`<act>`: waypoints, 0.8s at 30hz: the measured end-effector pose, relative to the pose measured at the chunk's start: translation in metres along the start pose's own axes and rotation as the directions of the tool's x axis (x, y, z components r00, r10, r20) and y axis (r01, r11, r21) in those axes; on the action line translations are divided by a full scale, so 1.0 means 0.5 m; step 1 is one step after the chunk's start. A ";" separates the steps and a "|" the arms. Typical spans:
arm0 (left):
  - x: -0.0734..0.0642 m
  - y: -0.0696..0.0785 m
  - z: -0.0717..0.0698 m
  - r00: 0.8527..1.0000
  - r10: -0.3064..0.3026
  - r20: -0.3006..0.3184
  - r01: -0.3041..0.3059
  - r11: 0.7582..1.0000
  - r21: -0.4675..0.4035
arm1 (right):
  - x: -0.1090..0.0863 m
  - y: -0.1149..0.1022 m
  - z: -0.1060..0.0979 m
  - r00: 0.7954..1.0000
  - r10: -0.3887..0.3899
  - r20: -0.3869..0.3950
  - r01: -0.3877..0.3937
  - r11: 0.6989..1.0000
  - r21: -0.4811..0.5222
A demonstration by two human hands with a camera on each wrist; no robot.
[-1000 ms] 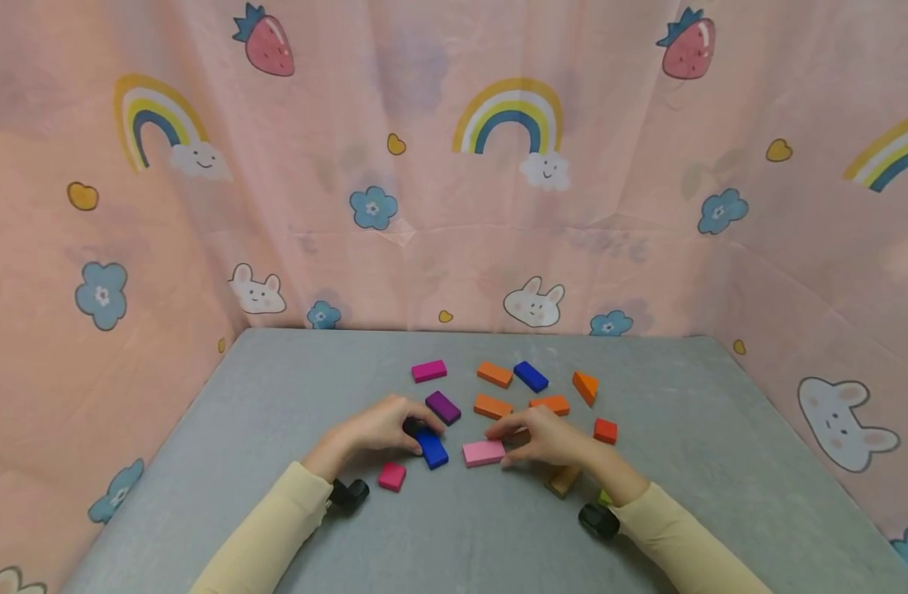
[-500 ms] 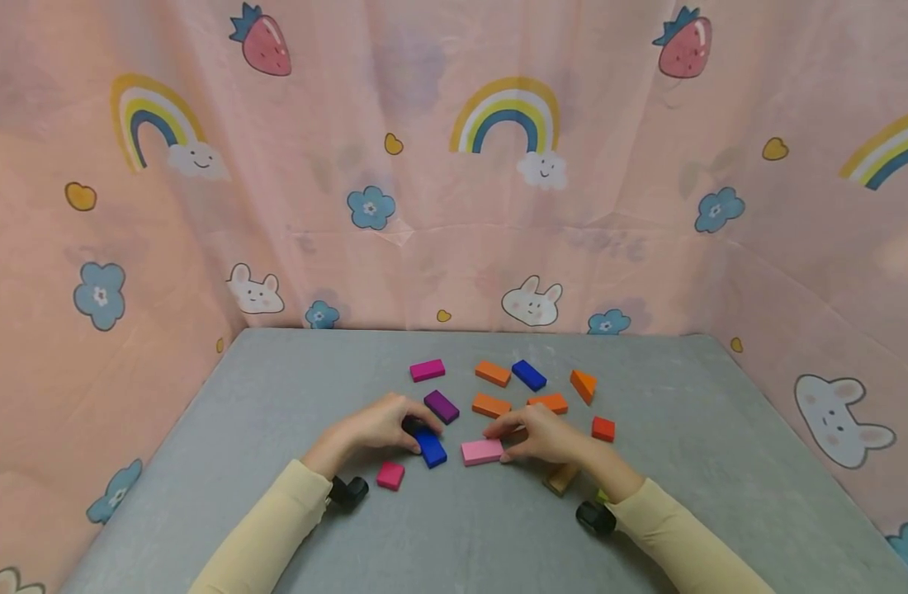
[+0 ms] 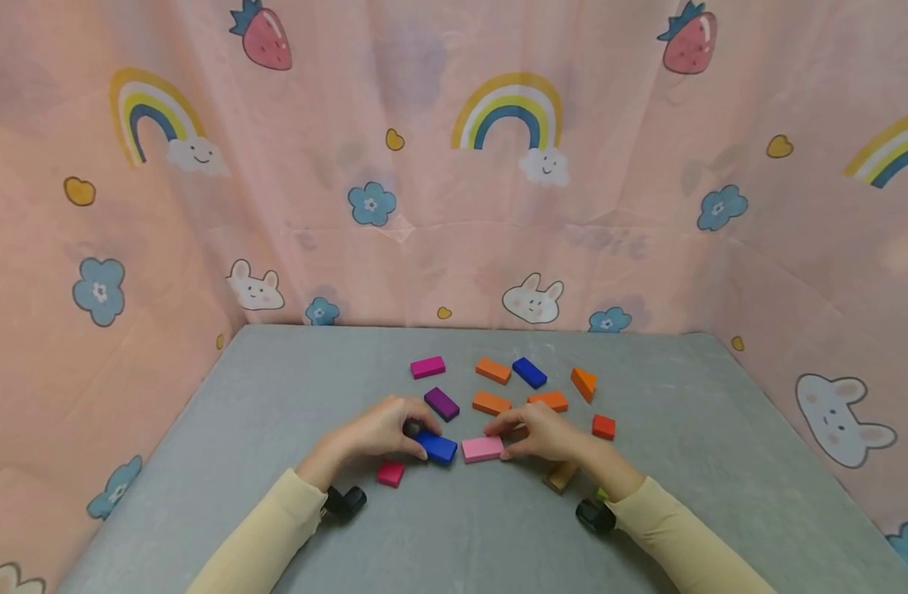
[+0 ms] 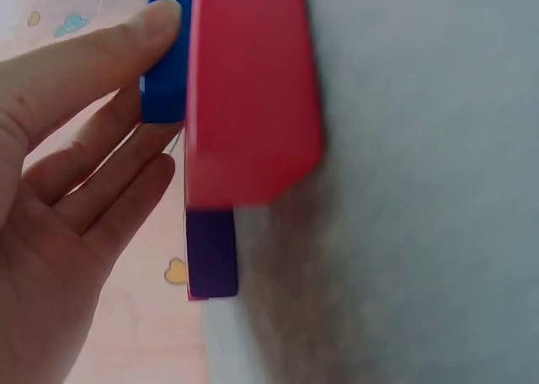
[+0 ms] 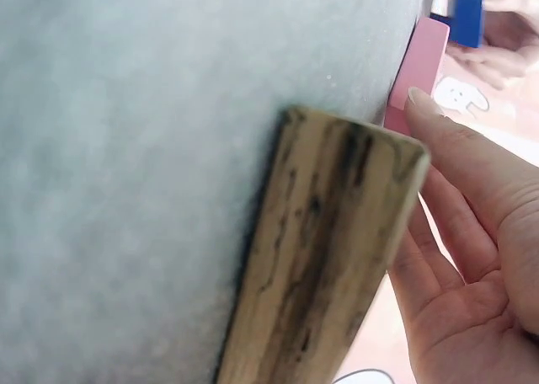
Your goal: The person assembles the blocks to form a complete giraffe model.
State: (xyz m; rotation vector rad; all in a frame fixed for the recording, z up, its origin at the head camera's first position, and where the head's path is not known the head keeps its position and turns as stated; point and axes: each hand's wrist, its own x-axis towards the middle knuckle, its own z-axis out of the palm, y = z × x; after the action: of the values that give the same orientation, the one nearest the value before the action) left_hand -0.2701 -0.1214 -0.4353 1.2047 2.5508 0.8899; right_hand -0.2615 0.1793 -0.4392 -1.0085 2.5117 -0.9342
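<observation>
In the head view my left hand (image 3: 385,427) pinches a blue block (image 3: 437,448) by its left end, thumb in front and fingers behind. The thumb also shows on the blue block (image 4: 167,72) in the left wrist view. A pink block (image 3: 483,450) lies on the table just right of the blue one, a narrow gap between them. My right hand (image 3: 546,433) grips the pink block's right end; its thumb presses the pink block (image 5: 421,62) in the right wrist view. A red-pink block (image 3: 390,473) sits under the left wrist, and a brown wood-patterned block (image 3: 560,476) beneath the right.
Behind the hands lie a purple block (image 3: 442,403), a magenta block (image 3: 427,368), several orange blocks (image 3: 494,370), another blue block (image 3: 530,373) and an orange triangular block (image 3: 584,384). A red block (image 3: 604,426) is to the right. A patterned pink curtain (image 3: 424,247) surrounds the grey table (image 3: 313,355).
My left hand has turned the blue block from a steep slant to nearly lengthwise with the pink block, its right end now nearer to it. The right hand and pink block have stayed put.
</observation>
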 end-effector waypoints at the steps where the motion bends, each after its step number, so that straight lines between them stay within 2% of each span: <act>1: -0.003 0.003 0.002 1.000 0.010 -0.010 -0.010 1.000 -0.004 | 0.000 -0.001 0.000 1.000 -0.001 -0.001 0.001 1.000 -0.003; 6: -0.013 0.020 0.013 0.999 0.015 -0.033 -0.016 0.999 -0.034 | 0.001 -0.003 0.000 1.000 -0.016 -0.009 0.016 1.000 -0.022; 13: -0.013 0.039 0.026 1.000 0.013 -0.008 -0.013 0.997 -0.075 | 0.000 -0.003 -0.003 1.000 -0.020 -0.011 0.020 1.000 -0.019; 24: -0.008 0.039 0.041 0.999 0.041 0.010 -0.040 0.997 -0.064 | 0.000 -0.007 -0.003 1.000 -0.009 0.000 0.009 1.000 -0.002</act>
State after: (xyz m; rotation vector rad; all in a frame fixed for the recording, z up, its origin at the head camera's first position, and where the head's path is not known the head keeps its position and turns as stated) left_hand -0.2468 -0.1060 -0.4407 1.2432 2.4771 0.9629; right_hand -0.2603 0.1781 -0.4358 -1.0208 2.5106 -0.9338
